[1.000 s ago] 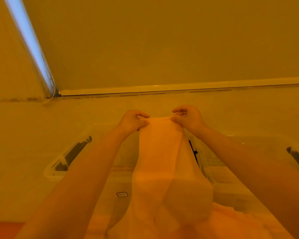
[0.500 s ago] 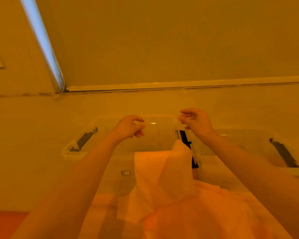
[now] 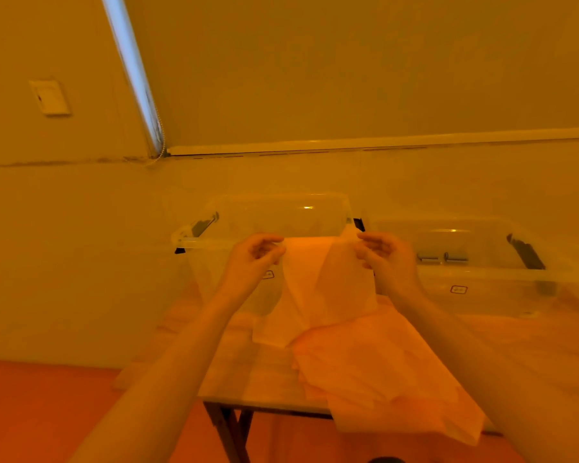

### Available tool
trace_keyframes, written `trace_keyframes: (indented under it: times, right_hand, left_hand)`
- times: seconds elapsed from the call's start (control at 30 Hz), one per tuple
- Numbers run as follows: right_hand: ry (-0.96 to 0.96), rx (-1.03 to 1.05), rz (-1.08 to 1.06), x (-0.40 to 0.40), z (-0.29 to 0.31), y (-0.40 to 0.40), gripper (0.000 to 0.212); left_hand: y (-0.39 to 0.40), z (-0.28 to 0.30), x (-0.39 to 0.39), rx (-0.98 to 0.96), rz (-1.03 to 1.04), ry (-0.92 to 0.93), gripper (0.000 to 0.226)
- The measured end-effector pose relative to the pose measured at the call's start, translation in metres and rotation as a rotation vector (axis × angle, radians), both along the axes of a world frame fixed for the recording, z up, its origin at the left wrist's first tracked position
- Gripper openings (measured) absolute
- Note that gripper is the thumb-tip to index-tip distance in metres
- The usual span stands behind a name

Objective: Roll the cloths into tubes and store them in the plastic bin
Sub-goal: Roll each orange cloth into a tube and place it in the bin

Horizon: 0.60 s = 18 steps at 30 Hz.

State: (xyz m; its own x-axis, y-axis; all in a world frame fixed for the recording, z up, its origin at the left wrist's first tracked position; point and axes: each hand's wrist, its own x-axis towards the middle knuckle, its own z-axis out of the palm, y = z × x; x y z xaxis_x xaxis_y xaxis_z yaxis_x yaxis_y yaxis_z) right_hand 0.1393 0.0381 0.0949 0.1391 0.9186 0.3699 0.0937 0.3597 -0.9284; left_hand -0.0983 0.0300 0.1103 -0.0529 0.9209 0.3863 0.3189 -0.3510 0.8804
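Both hands were raised in front of the person, each pinching a top corner of one pale cloth (image 3: 318, 289): the left hand (image 3: 253, 259) gripped the left corner with curled fingers and thumb, and the right hand (image 3: 383, 259) gripped the right corner the same way. The cloth hung stretched between them, its lower part draping down to the desk (image 3: 244, 379) and folding on itself near the bottom. It hung in front of the left plastic bin (image 3: 214, 242), a clear bin standing at the far side of the desk with a dark latch on its left end. A second clear bin (image 3: 502, 279) stood just to the right of it, also with a dark latch at its right end and two small dark cylinders showing through its wall. A heap of other cloths (image 3: 381, 379) lay spread on the near right part of the desk, with one edge hanging over the near rim. A wall switch plate (image 3: 50, 96) sat on the far wall at the upper left, and a bright strip (image 3: 132, 71) ran slanting down beside it.
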Motion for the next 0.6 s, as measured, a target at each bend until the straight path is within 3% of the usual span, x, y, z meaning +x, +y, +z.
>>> trace_keyframes:
  times: [0.27,0.4,0.6]
  right_hand:
    - [-0.022,-0.066,0.042,-0.014,-0.031,-0.018,0.024]
    - [-0.02,-0.083,0.095,-0.02,-0.037,-0.021,0.023]
    - [-0.032,-0.109,0.103,-0.025,-0.04,-0.02,0.024]
  left_hand:
    - [-0.014,-0.026,0.004,-0.056,-0.058,0.13,0.03]
    - [-0.016,-0.024,0.012,-0.054,-0.066,0.085,0.019]
    - [-0.013,-0.018,0.023,-0.112,-0.144,0.022,0.025]
